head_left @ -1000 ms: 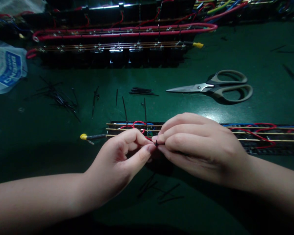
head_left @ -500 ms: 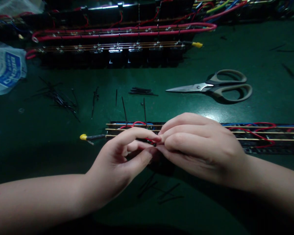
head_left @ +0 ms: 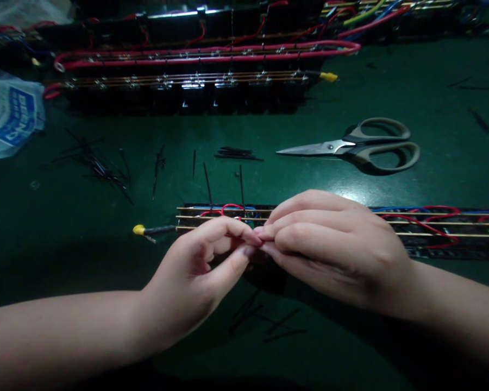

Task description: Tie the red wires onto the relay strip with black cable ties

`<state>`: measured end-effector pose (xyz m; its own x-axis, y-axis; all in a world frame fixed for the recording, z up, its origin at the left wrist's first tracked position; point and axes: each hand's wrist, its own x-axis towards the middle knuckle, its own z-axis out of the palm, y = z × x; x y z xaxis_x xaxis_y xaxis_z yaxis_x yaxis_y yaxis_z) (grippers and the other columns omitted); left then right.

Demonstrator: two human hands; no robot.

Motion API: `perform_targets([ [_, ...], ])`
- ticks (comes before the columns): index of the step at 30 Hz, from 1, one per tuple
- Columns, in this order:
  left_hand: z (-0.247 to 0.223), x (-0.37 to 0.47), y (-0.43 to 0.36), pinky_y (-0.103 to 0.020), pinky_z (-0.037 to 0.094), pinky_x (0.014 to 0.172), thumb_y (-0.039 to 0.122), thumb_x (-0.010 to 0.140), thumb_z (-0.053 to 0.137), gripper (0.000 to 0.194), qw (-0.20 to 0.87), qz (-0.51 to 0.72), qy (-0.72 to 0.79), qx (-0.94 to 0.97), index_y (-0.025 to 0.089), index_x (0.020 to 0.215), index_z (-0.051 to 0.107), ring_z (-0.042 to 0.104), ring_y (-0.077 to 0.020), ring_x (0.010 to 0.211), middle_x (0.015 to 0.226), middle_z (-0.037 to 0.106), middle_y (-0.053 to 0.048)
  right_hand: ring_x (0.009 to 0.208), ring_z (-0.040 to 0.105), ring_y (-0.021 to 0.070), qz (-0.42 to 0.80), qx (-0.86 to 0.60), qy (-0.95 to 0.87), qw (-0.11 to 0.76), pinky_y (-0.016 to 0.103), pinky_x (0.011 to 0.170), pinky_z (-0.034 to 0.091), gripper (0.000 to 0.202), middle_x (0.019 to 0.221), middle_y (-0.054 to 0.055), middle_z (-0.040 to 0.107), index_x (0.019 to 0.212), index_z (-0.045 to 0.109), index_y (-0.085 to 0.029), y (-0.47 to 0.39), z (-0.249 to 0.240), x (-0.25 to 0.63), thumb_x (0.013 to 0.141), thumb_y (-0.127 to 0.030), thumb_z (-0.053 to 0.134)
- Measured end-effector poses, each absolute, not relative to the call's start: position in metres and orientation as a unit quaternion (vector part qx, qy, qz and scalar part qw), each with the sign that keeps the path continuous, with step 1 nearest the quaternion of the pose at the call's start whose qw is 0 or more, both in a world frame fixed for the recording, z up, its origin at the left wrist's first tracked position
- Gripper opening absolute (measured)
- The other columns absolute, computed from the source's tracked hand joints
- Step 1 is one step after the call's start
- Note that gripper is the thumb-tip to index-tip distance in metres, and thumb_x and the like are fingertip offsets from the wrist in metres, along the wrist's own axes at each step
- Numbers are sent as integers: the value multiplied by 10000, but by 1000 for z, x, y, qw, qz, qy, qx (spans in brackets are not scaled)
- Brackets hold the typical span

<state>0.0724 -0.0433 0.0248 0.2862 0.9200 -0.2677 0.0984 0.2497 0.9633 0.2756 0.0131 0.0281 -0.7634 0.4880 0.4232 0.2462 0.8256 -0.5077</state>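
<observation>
Across the near part of the worktop [head_left: 444, 174], head view: one wired strip [head_left: 426, 228], long axis left to right, partly under both hands. Left hand [head_left: 204, 263] and right hand [head_left: 334, 239]: fingers bunched, tips meeting at the strip's near side, equally close; anything grasped is hidden, cannot tell. Two black ties [head_left: 242, 187]: just beyond the left fingers, pointing away.

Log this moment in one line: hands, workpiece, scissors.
left hand: at wired strip, grip hidden; right hand: meeting left hand, grip hidden; wired strip: partly covered; scissors: beyond wired strip, unheld
</observation>
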Motion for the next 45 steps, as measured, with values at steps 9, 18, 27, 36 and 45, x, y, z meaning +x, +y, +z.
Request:
perform_targets([
  [9,21,72,-48,-153,595,718,172,922,593,50,643,344,478,489,190,891,628,675,-76,759,809,660,30,861,617,166,228,-187,-916,272,295,800,505,91,859,64,725,857,677,-115,13,28,275,914,-137,609],
  [18,18,71,-51,-103,580,589,107,907,573,94,615,354,470,525,199,918,585,705,-54,596,742,654,76,863,627,174,231,-191,-914,274,305,768,503,53,908,59,730,919,657,-132,15,27,274,910,-178,631],
  [27,19,70,-54,-84,510,493,90,916,551,138,574,357,461,576,220,958,567,626,-19,517,761,672,81,1017,605,207,171,-201,-923,279,338,904,491,175,1058,74,714,996,623,-131,15,24,275,880,-246,683],
  [36,18,65,-57,-97,496,688,93,956,518,151,582,332,446,593,236,987,554,632,-17,696,760,650,74,948,606,226,112,-207,-939,252,364,819,479,179,1002,74,733,948,653,-129,14,25,272,968,-279,558],
  [45,19,62,-60,-92,451,638,102,966,506,157,583,305,446,607,253,996,537,593,-15,684,770,637,79,948,617,239,97,-216,-939,251,377,794,501,174,1016,79,740,926,671,-126,13,24,271,963,-250,555],
])
